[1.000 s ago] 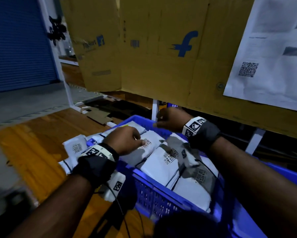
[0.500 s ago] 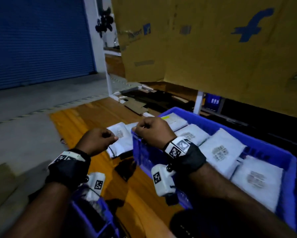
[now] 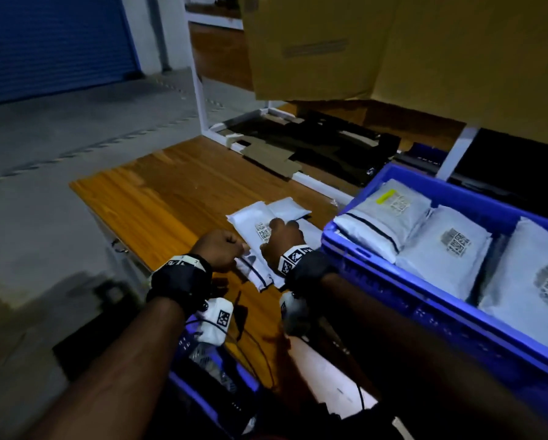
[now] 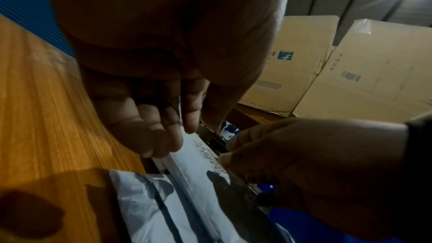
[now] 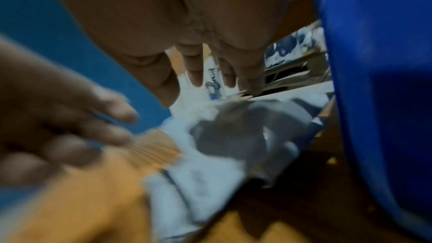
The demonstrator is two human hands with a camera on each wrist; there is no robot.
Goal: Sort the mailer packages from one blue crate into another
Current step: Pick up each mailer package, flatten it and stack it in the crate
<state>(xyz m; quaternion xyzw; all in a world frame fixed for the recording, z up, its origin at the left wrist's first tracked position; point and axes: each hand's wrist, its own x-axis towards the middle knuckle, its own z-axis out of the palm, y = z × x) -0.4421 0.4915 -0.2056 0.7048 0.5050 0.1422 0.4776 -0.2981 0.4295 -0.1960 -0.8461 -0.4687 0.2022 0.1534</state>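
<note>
Meanwhile both hands meet on a white mailer (image 3: pixel 256 228) lying on the wooden table (image 3: pixel 171 198), at nine o'clock from the blue crate (image 3: pixel 358 249): left hand (image 3: pixel 219 249) pinching its edge, right hand (image 3: pixel 282 238) resting on top, fingers loosely bent.

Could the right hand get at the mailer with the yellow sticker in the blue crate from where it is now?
Probably yes. The right hand rests on the mailers on the table, just left of the crate. The yellow-sticker mailer lies uncovered on top in the crate's near-left corner, with only the low crate wall between.
</note>
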